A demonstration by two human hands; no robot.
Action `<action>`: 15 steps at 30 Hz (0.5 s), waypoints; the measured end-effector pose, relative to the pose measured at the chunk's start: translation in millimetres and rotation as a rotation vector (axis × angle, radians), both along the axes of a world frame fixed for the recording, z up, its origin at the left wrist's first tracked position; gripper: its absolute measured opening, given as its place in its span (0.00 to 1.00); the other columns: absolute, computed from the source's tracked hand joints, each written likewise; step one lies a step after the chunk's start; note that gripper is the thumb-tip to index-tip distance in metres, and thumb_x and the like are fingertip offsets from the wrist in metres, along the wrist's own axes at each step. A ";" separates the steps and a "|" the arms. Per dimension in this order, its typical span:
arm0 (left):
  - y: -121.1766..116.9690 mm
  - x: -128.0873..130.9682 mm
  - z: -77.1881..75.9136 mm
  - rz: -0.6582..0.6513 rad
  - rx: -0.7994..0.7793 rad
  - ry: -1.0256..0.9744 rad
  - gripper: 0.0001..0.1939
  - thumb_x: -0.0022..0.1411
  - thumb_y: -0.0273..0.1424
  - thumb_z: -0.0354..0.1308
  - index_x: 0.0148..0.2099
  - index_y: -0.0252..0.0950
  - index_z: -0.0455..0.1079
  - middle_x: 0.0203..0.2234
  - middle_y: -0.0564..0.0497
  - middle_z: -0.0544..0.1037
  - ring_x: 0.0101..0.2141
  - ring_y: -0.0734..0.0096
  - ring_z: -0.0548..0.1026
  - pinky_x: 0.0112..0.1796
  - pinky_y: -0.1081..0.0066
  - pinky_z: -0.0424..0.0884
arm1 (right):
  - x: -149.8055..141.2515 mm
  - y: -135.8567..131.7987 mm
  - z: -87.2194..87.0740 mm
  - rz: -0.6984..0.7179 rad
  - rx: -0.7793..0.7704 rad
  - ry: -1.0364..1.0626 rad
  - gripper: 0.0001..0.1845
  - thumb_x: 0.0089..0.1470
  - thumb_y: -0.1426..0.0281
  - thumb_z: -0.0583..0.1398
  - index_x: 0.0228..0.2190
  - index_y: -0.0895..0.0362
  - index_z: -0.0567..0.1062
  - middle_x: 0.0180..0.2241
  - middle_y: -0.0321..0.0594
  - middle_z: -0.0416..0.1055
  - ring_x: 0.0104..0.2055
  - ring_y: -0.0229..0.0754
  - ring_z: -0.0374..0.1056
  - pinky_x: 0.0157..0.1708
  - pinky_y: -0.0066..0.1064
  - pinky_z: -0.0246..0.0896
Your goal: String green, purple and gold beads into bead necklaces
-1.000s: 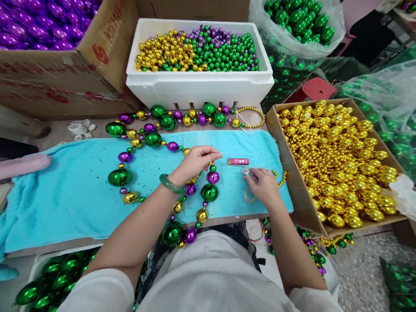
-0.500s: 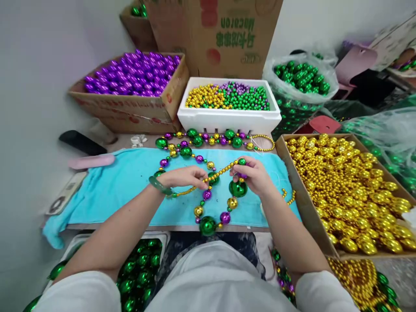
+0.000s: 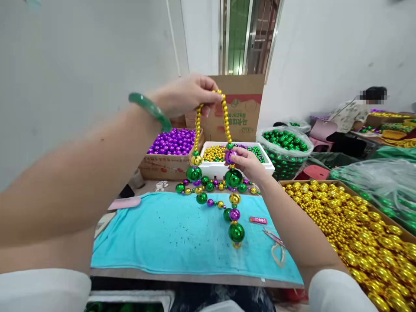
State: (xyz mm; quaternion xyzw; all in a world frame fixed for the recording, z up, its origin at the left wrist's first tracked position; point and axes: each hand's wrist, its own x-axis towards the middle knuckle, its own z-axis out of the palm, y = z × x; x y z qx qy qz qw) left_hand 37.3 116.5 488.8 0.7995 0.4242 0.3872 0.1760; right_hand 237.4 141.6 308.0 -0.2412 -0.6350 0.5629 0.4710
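High in front of me, my left hand (image 3: 198,95) is closed round the gold strand of a bead necklace (image 3: 236,232). A green bangle (image 3: 151,110) is on that wrist. The necklace hangs down in gold, green and purple beads of several sizes. Lower on its right side, my right hand (image 3: 248,164) pinches a purple bead (image 3: 230,157), just above a large green one. Another string of mixed beads (image 3: 209,186) lies behind, at the back of the turquoise towel (image 3: 156,242). Some of the hanging beads overlap it from this angle.
Behind stand a carton of purple beads (image 3: 165,167), a white foam box (image 3: 214,169) and a bag of green beads (image 3: 286,141). Gold beads (image 3: 351,221) fill a carton at right. A red packet (image 3: 258,220) and scissors (image 3: 274,238) lie on the towel. Another person (image 3: 347,115) sits far right.
My left hand has risen well above the towel, lifting the necklace's gold strand. My right hand still pinches its beads, now higher. The view has tilted up, showing a window and another person.
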 end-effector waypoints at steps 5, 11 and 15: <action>-9.2 14.8 64.3 0.054 0.152 -0.008 0.23 0.65 0.30 0.55 0.53 0.12 0.65 0.26 0.55 0.68 0.24 0.90 0.71 0.33 0.77 0.63 | 1.9 7.6 13.1 -0.053 0.166 -0.001 0.28 0.44 0.56 0.67 0.46 0.54 0.74 0.42 0.43 0.75 0.44 0.44 0.70 0.42 0.35 0.67; -6.7 21.6 84.8 0.168 0.226 -0.046 0.29 0.65 0.30 0.49 0.61 0.11 0.56 0.39 0.48 0.66 0.45 0.54 0.74 0.33 0.70 0.60 | 7.4 2.4 -23.4 0.025 0.130 -0.014 0.33 0.41 0.58 0.70 0.48 0.54 0.71 0.44 0.42 0.75 0.49 0.46 0.70 0.47 0.38 0.66; 22.7 9.9 95.7 0.040 0.061 0.022 0.25 0.68 0.15 0.23 0.60 0.07 0.50 0.46 0.42 0.65 0.53 0.60 0.69 0.38 0.63 0.62 | 3.0 -3.5 -50.0 0.008 0.018 -0.086 0.42 0.32 0.68 0.73 0.52 0.50 0.69 0.43 0.38 0.75 0.46 0.46 0.70 0.45 0.39 0.68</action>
